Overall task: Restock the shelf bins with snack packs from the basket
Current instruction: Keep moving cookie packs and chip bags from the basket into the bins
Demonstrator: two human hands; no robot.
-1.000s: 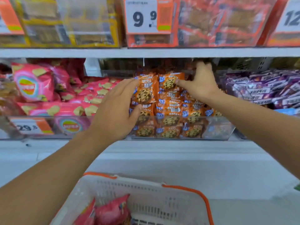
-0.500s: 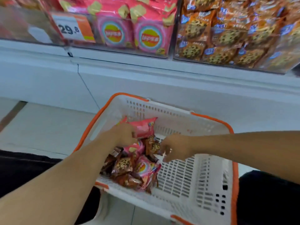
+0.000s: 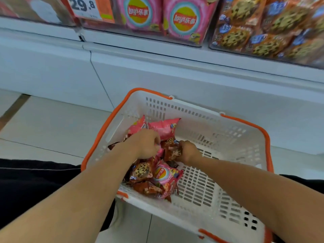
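both hands in basket [image 3: 219, 123]; right hand [image 3: 188, 151] grips cookie pack [image 3: 171, 151], seemingly upright.

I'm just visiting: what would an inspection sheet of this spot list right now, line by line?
Surface: pale tiled floor; white shelf base.
Job's things: white basket with orange rim, holding pink chip bags and brown cookie packs; shelf bins of chips and cookies above.
Clutter: nothing seen.
Hands: left hand down among the packs, grip unclear; right hand grips a cookie pack.
Cables: nothing seen.
Surroundings: price tag; dark trouser legs.
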